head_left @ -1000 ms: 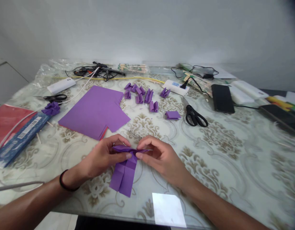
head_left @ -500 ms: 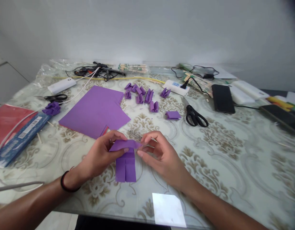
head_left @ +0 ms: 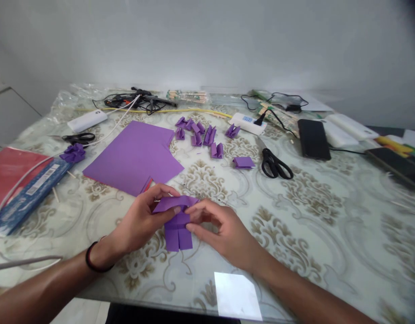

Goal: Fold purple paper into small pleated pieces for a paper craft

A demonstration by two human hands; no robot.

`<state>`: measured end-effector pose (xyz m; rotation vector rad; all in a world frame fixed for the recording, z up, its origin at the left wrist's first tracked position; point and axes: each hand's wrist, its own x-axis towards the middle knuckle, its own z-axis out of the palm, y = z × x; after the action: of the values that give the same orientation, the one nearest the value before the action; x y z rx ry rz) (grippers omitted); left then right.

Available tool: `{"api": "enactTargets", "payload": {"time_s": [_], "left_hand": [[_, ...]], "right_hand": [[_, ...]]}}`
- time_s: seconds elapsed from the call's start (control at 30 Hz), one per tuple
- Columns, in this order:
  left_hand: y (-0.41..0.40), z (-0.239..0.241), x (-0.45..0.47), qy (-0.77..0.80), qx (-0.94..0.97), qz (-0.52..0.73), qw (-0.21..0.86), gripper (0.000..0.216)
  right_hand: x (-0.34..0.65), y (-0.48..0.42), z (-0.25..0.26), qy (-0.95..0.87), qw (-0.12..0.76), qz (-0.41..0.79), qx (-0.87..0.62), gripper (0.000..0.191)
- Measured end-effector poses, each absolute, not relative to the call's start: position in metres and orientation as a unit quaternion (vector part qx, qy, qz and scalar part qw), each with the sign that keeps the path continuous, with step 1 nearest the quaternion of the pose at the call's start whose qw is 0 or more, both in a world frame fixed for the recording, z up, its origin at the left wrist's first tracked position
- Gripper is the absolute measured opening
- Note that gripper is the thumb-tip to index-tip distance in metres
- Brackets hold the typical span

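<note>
Patterned tabletop (head_left: pixel 345 238) is spanning the view. Above its near side, my left hand (head_left: pixel 140 224) is pinching a creased, partly folded purple paper (head_left: pixel 172 238); my right hand (head_left: pixel 229 231) is touching its right edge, half-curled, grip unclear. Beyond, flat purple sheets (head_left: pixel 133 153) are lying unfolded; farther, compact folded pieces (head_left: pixel 214 152) are resting, apparently finished.

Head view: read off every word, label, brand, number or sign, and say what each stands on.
No text can be read for certain.
Long, flat, blue packet: pale lettering and a white rectangular label, too blurred to read.
White plastic power strip: marks on its blue panel, too small to read.
White oblong device: small dark round mark, unreadable.
</note>
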<state>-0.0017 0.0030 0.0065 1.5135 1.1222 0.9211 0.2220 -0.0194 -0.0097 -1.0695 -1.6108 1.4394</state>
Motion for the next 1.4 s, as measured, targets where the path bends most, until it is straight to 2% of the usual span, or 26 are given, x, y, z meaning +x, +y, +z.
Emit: {"api": "enactTargets", "payload": {"time_s": [0.67, 0.93, 1.2, 1.4], "left_hand": [[0.0021, 0.0071, -0.0004, 0.48, 0.562, 0.379, 0.557, 0.022], [0.0043, 0.0064, -0.0033, 0.482, 0.542, 0.355, 0.589, 0.038], [0.0054, 0.0012, -0.0004, 0.473, 0.514, 0.389, 0.601, 0.035], [0.0062, 0.0036, 0.0015, 0.468, 0.495, 0.389, 0.619, 0.042]], "right_hand": [[0.2239, -0.0183, -0.0068, -0.616, 0.37, 0.569, -0.4, 0.015], [0.2245, -0.0166, -0.0055, -0.621, 0.339, 0.593, -0.384, 0.028], [0.2242, -0.0196, -0.0059, -0.623, 0.326, 0.6, -0.382, 0.051], [0.223, -0.0199, -0.0067, -0.616, 0.318, 0.614, -0.379, 0.057]]}}
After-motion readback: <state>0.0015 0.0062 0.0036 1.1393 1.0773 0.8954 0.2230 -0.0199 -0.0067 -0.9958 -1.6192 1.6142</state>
